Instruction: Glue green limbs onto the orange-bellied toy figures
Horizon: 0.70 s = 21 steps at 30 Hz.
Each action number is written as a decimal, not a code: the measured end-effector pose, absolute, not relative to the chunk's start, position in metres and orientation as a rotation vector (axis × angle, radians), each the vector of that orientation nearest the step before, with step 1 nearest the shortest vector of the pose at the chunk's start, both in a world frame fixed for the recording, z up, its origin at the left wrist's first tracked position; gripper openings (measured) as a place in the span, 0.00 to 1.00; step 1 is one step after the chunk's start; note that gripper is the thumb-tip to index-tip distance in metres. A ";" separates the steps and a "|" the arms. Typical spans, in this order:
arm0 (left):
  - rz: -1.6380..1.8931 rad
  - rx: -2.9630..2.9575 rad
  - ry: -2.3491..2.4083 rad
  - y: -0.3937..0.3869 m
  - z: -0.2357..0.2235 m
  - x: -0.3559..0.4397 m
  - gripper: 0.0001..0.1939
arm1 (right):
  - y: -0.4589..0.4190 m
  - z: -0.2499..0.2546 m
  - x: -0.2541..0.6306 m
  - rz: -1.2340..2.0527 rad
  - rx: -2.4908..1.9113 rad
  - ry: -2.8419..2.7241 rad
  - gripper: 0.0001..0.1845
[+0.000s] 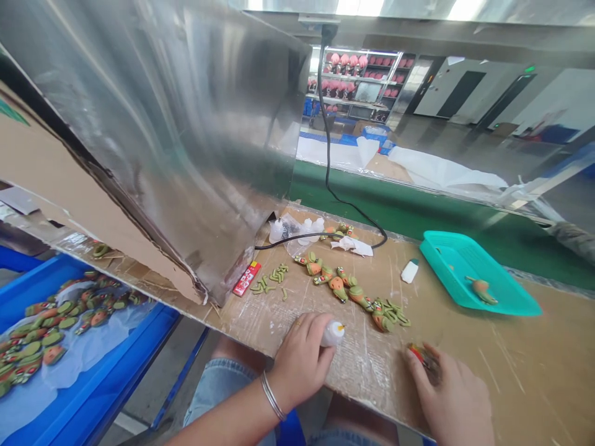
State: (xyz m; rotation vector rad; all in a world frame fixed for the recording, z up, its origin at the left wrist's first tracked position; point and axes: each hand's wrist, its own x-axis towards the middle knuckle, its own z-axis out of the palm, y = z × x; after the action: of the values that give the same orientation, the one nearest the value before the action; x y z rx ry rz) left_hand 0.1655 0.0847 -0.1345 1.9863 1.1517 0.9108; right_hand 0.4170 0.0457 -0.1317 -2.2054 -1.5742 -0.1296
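Note:
My left hand (304,350) is closed around a small white squeeze bottle (333,333) with a yellow nozzle tip, tilted over the near edge of the bench. To the right, my right hand (449,387) pinches a small piece with red and dark parts (421,356); blur and the fingers hide most of it. Beyond both hands runs a row of small green-and-orange figures (338,286) on the cardboard. Thin green curved strips (392,313) lie at its right end, and another heap of green strips (272,279) lies on the left.
A turquoise tray (446,288) at right holds one figure (482,289). Nearby is a white bottle-like object (409,271). A red packet (246,279) lies against the metal panel (186,142). Black cable (328,155) crosses the back. A blue bin (106,371) at left holds many figures.

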 end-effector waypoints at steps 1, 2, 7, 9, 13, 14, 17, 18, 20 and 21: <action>0.932 1.973 1.142 0.084 -0.134 0.164 0.25 | 0.044 -0.130 0.414 -0.179 -2.163 -1.571 0.33; 0.961 1.954 1.141 0.084 -0.133 0.163 0.28 | 0.042 -0.129 0.407 -0.182 -2.102 -1.561 0.31; 1.111 1.830 1.222 0.083 -0.106 0.158 0.26 | 0.044 -0.130 0.345 0.265 -1.677 -1.658 0.17; 1.118 1.825 1.228 0.085 -0.090 0.161 0.21 | 0.052 -0.136 0.322 0.368 -1.569 -1.737 0.20; 1.107 1.843 1.251 0.093 -0.068 0.174 0.06 | 0.066 -0.143 0.299 0.507 -1.474 -1.757 0.18; 1.108 1.851 1.254 0.095 -0.064 0.176 0.02 | 0.068 -0.143 0.297 0.534 -1.471 -1.747 0.15; 1.166 1.875 1.242 0.097 -0.051 0.176 0.09 | 0.068 -0.142 0.296 0.588 -1.492 -1.705 0.12; 1.206 1.879 1.232 0.097 -0.046 0.174 0.09 | 0.067 -0.141 0.296 0.596 -1.504 -1.693 0.13; 1.299 1.880 1.221 0.099 -0.038 0.167 0.09 | 0.064 -0.143 0.297 0.602 -1.527 -1.675 0.14; 1.329 1.883 1.228 0.100 -0.036 0.164 0.11 | 0.063 -0.145 0.298 0.601 -1.537 -1.669 0.14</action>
State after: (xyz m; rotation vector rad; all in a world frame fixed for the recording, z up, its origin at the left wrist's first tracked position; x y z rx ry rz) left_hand 0.1637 0.1004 -0.0355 1.8829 1.2283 1.3291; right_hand 0.2979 0.0631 -0.1447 -1.5372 -1.6692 0.6013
